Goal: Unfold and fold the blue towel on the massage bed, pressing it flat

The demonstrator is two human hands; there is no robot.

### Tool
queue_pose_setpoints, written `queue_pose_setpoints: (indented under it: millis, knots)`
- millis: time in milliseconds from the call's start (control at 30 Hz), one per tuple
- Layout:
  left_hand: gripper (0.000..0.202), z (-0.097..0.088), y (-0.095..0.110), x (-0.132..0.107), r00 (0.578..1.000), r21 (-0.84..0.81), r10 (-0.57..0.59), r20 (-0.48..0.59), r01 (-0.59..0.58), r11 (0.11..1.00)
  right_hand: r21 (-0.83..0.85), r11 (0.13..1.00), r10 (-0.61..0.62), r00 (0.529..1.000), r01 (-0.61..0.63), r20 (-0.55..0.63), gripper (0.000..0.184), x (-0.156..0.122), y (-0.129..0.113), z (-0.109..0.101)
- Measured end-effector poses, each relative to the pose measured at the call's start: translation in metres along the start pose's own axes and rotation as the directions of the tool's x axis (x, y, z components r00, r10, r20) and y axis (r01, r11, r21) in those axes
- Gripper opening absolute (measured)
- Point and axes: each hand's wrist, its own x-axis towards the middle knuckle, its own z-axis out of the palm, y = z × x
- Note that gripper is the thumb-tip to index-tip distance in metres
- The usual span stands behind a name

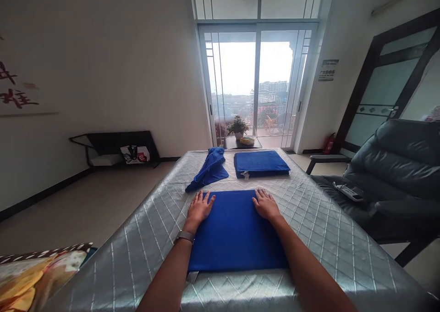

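A blue towel [237,231] lies flat and smooth on the silver quilted table cover, its long edge towards me and a small tag at its near left corner. My left hand [200,207] rests palm down on its far left corner, fingers stretched out. On the far right corner lies my right hand [266,204], flat with fingers extended. Beyond them sits a stack of folded blue towels [261,162] with a white tag at the near edge. Left of that stack is a crumpled blue towel [209,169].
The silver quilted cover [144,243] spans the table. A dark armchair [398,165] stands on the right with a device [349,192] on its seat. Behind the table are a potted plant [238,126] and glass doors. A patterned cloth [37,275] shows lower left.
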Motion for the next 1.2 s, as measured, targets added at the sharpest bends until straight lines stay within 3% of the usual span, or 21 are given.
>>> queue_pose_setpoints:
  millis: [133,233,300,367,467,533,633,700,767,1067,1200]
  knots:
    - [0.077,-0.011,-0.003,-0.004,0.999,0.002,-0.044,-0.013,0.044,0.999,0.006,1.000,0.014,1.000,-0.014,0.025,0.068,-0.008,0.005,-0.004]
    - [0.081,-0.020,0.010,-0.010,0.999,0.004,-0.033,-0.035,0.033,0.999,0.021,1.000,0.006,1.000,-0.007,0.009,0.068,-0.013,0.007,-0.006]
    - [0.082,-0.022,0.035,-0.016,0.999,-0.001,0.049,-0.023,-0.049,0.999,0.035,0.999,-0.005,1.000,0.005,-0.008,0.068,-0.015,0.007,-0.007]
    - [0.080,-0.019,0.071,-0.023,0.982,-0.017,0.189,0.012,-0.189,0.982,0.047,0.999,-0.016,1.000,0.017,-0.013,0.069,-0.016,0.005,-0.005]
    - [0.074,-0.005,0.135,-0.033,0.918,-0.051,0.393,0.051,-0.391,0.919,0.053,0.998,-0.035,0.999,0.035,-0.004,0.069,-0.017,0.006,-0.001]
    - [0.071,0.005,0.169,-0.038,0.882,-0.066,0.468,0.058,-0.464,0.883,0.048,0.997,-0.052,0.999,0.052,-0.003,0.066,-0.018,0.008,0.001]
    - [0.069,0.013,0.191,-0.041,0.865,-0.067,0.497,0.066,-0.493,0.867,0.048,0.996,-0.069,0.998,0.069,-0.008,0.066,-0.019,0.011,0.004]
    - [0.070,0.015,0.185,-0.040,0.878,-0.054,0.472,0.080,-0.469,0.881,0.056,0.996,-0.064,0.998,0.064,-0.013,0.066,-0.018,0.011,0.005]
    - [0.073,0.014,0.166,-0.038,0.898,-0.030,0.428,0.098,-0.427,0.904,0.069,0.996,-0.047,0.999,0.048,-0.018,0.067,-0.016,0.010,0.005]
    - [0.076,0.004,0.031,-0.042,0.979,0.085,0.181,0.091,-0.189,0.978,0.082,0.996,-0.026,0.999,0.028,-0.022,0.070,-0.014,0.007,0.005]
    - [0.077,0.004,0.004,-0.049,0.989,0.095,0.137,0.059,-0.142,0.985,0.058,0.998,-0.029,0.999,0.031,-0.036,0.069,-0.015,0.008,0.005]
